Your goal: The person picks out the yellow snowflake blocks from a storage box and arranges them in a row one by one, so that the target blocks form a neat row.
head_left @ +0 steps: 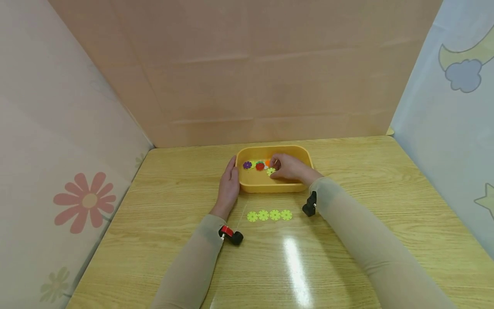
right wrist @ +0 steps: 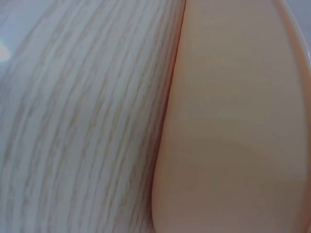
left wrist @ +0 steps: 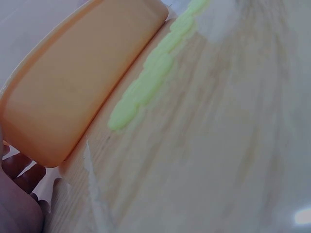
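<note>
A yellow-orange plastic bin [head_left: 254, 188] stands toward the back of the wooden table. My left hand [head_left: 229, 184] lies along its left side, fingers stretched against the wall; the left wrist view shows these fingers [left wrist: 30, 177] by the bin's lower corner. Reaching inside over the right part of the rim, my right hand [head_left: 287, 166] pinches a yellow-green snowflake disc [head_left: 271, 172] between thumb and fingers. Around it lie a purple disc [head_left: 247, 165], a red disc [head_left: 260, 166] and an orange disc [head_left: 267, 163], with several others partly covered. The right wrist view shows only the bin's outer wall [right wrist: 233, 121] and tabletop.
In front of the bin, several yellow-green snowflake discs [head_left: 269, 215] lie flat in a side-by-side row. A pinkish-brown covered wall [head_left: 247, 86] rises behind the table [head_left: 162, 240], with pale decorated walls at left and right. Wrist cameras sit on both sleeves.
</note>
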Demonstrator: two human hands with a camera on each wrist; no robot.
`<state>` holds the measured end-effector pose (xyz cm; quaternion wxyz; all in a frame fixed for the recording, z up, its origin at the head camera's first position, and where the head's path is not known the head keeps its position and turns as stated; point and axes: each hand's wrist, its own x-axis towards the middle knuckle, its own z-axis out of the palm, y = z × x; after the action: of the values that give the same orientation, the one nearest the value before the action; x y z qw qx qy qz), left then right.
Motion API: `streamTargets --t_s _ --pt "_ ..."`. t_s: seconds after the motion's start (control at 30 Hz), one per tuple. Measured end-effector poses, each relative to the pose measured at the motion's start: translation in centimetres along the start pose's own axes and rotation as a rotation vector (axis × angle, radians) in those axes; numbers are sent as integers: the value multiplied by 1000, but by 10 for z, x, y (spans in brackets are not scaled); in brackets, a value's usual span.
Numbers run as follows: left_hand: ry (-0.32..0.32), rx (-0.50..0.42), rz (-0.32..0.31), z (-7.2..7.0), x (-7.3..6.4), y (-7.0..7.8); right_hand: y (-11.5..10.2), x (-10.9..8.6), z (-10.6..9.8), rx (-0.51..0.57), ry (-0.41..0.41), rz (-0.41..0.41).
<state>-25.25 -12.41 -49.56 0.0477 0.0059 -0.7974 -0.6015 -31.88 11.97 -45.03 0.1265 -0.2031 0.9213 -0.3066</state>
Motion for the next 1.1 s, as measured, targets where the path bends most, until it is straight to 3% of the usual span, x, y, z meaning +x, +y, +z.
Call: streamTargets --t_s 0.83,1.1 --pt "-4 -6 -16 1 3 -2 2 0 -2 3 20 70" --pt "-3 2 -21 4 1 -1 0 -6 -2 -31 53 52"
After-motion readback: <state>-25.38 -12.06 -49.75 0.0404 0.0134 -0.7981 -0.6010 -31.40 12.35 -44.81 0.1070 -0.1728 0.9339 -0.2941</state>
